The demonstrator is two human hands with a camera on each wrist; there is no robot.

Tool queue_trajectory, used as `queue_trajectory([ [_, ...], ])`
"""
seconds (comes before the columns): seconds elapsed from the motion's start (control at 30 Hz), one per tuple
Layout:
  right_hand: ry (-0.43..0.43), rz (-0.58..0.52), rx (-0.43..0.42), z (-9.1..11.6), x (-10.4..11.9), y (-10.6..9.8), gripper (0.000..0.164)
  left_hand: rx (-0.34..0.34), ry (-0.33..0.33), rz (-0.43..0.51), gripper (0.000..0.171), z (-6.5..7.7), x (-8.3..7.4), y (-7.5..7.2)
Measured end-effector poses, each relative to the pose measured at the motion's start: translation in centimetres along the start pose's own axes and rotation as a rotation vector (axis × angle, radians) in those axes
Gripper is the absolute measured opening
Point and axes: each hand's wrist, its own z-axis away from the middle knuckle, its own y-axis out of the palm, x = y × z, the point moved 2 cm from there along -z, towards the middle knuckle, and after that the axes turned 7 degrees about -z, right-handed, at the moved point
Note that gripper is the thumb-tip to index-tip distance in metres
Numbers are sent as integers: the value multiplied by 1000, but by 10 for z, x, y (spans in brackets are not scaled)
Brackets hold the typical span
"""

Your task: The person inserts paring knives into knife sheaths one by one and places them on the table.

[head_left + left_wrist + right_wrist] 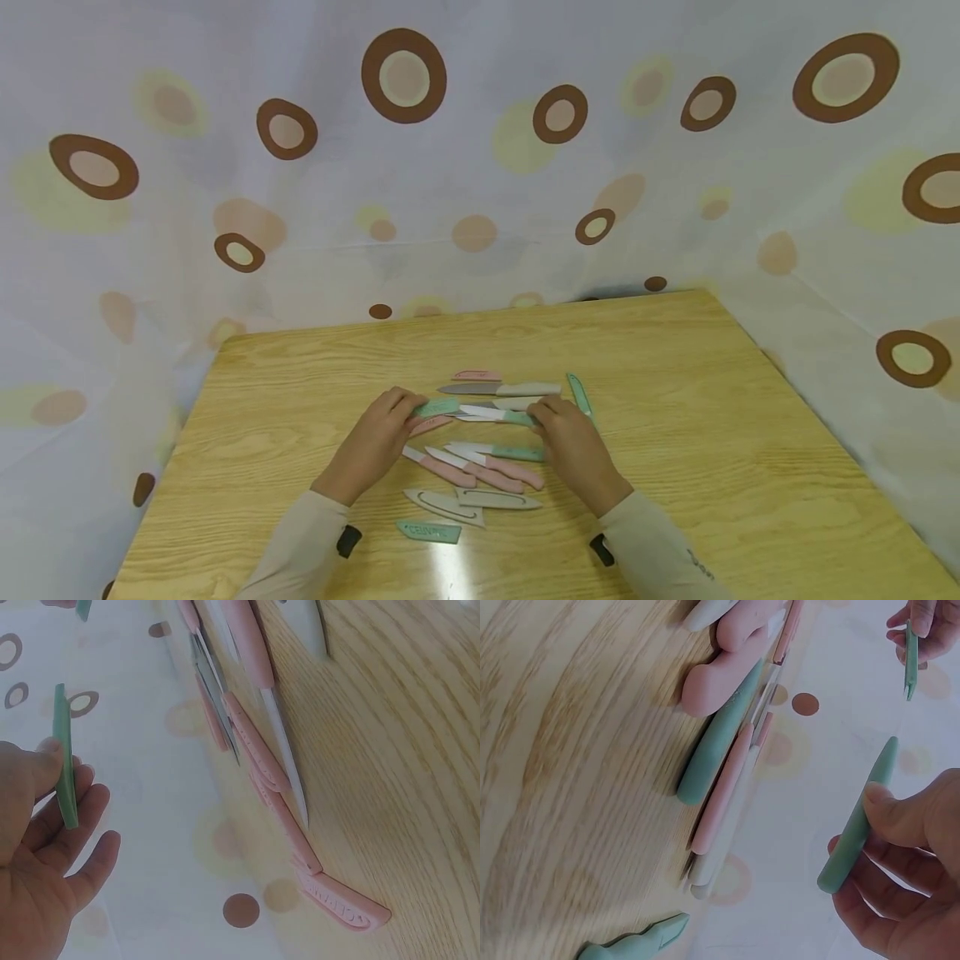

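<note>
Thumb and fingers of my left hand pinch a green blade sheath, seen edge-on in the left wrist view. My right hand grips a paring knife by its green handle. In the head view its white blade points left, its tip close to the sheath's right end. Both things are held above the table. Below the hands lie several pink-handled knives and another green-handled knife, blades to the left.
Behind the hands are a cream-handled knife and a pink sheath. Another pink sheath lies near my left hand. A green folded-looking piece rests at the right. Cream sheaths and a green sheath lie nearer me on the wooden table.
</note>
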Motion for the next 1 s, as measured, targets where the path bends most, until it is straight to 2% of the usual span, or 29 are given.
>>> queue_trajectory([
  [0.3,-12,11,8,1,0,1,23,56,-33,3,28,0,-2,1],
  [0.57,-32,21,3,2,0,0,25,70,-30,-14,31,-2,-1,3],
  [0.83,-61,56,13,0,4,2,27,53,3,-4,26,-3,-4,6],
  [1.0,-101,73,37,-2,11,9,30,47,57,-13,25,-5,-11,11],
])
